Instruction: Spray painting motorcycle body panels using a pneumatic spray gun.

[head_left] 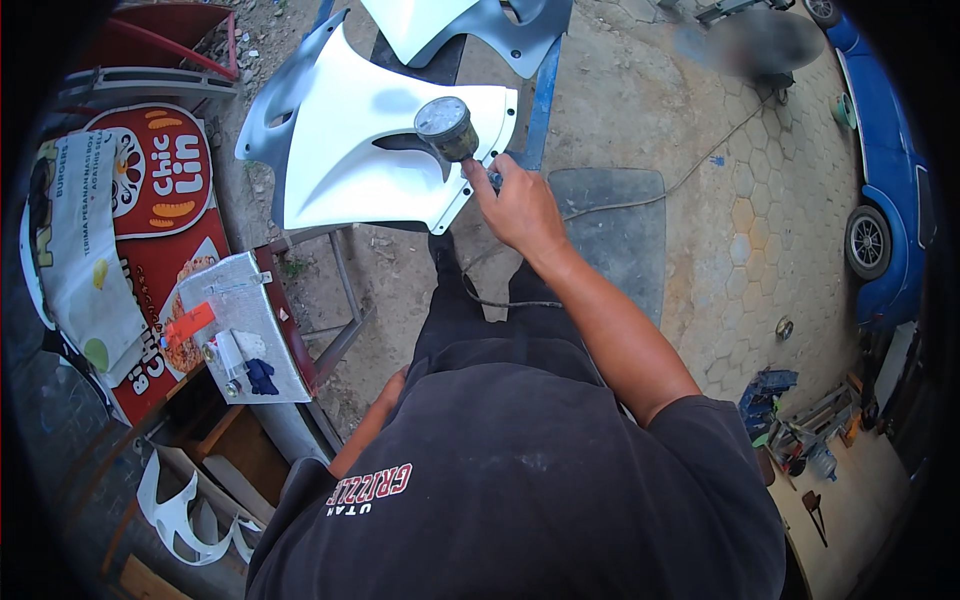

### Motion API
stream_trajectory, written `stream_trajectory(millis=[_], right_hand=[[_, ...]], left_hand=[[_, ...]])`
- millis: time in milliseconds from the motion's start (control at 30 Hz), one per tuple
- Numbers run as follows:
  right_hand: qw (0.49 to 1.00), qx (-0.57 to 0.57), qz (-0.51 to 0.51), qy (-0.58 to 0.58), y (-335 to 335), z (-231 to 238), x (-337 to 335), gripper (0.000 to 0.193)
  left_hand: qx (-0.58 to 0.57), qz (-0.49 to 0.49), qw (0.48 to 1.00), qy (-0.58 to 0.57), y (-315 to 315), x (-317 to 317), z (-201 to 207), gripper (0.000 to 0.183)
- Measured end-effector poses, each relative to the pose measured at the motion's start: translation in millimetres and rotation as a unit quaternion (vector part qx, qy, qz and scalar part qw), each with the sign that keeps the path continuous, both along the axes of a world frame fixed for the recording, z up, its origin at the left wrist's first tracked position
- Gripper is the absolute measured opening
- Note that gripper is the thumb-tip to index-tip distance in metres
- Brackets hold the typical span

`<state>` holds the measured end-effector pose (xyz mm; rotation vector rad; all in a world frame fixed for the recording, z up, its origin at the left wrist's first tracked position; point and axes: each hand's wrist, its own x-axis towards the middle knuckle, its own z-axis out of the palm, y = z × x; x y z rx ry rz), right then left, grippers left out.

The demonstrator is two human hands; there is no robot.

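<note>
Grasping the spray gun [447,127] with curled fingers [480,182] of the right hand [524,205] over the right edge of the white panel [345,125]; cannot tell the grip of the left hand [394,387]; apparently spraying, next needing a steady pass.

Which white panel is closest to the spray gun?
The middle panel, right by the spray gun; the top panel is farther off, the lower-left panel farthest.

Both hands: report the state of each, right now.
Left hand: mostly hidden; open or closed cannot be told.
Right hand: closed, holding the spray gun.
</note>
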<state>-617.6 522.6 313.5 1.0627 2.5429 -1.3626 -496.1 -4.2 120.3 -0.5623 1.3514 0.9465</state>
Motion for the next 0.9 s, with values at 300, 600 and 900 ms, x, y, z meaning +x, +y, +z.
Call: stream_trajectory(millis=[300,600,900], right_hand=[[0.999,-0.018,0.042,0.023,-7.5,-0.4,13.4,0.063],[1.0,-0.008,-0.007,-0.001,-0.1,-9.3,-5.2,0.066],[0.996,-0.076,0.045,0.023,-2.7,-5.8,-9.4,0.071]], left_hand=[[-0.009,-0.013,1.0,-0.009,-3.9,-4.2,-5.4,0.055],[-0.018,-0.092,0.995,0.029,-14.0,-15.3,-11.7,0.057],[-0.047,-0.078,0.996,0.023,-2.1,-16.9,1.8,0.056]])
